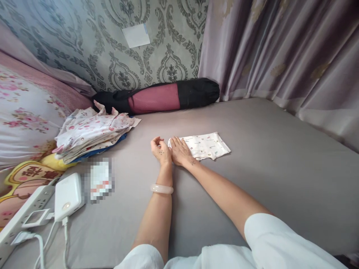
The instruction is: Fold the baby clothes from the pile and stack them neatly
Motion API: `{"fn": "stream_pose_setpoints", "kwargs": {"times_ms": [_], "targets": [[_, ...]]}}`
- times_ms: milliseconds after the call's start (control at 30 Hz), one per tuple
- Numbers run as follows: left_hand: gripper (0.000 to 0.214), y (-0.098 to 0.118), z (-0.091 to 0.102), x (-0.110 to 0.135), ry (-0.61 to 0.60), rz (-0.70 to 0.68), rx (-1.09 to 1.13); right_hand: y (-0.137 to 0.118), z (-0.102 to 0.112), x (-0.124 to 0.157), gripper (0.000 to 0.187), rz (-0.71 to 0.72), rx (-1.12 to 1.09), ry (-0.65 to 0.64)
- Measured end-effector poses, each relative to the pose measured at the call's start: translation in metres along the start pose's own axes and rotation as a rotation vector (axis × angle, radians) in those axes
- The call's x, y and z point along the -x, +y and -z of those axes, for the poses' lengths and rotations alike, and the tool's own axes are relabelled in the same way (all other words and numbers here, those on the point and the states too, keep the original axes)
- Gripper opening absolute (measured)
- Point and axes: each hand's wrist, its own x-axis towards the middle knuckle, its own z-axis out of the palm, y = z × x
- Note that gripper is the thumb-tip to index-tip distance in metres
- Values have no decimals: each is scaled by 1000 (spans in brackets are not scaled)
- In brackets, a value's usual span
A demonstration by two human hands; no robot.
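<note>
A small folded white cloth (206, 145) with a tiny print lies flat on the grey bed sheet (252, 179). My right hand (181, 150) lies flat on the cloth's left edge, fingers stretched out. My left hand (159, 150) rests just left of it on the sheet, its fingers curled loosely with nothing seen in them. A pale bangle (162, 189) circles my left wrist.
A pile of printed baby clothes (92, 130) sits to the left. A black and maroon rolled bag (159, 98) lies along the wall. A power strip (25, 215), white charger (68, 196) and cables sit at the near left. Floral pillows are at far left, curtains at right.
</note>
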Motion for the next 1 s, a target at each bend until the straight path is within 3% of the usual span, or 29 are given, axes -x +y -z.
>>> {"fn": "stream_pose_setpoints", "kwargs": {"times_ms": [233,333,533,667,833,1000], "targets": [[22,-2,-8,11,-209,-132,-42,25,13,15,57,-45,26,90],[23,-2,-10,17,-298,-185,-81,37,13,22,56,-48,70,73],[26,-4,-11,22,-399,-235,-169,41,7,23,54,-47,82,90],[27,-5,-11,25,-489,-308,-227,47,16,24,53,-32,-10,65],[32,-12,-14,31,-656,-474,-295,68,26,33,55,-166,-12,176],[26,-20,-20,41,-784,-657,-380,76,17,41,55,-218,45,163]]}}
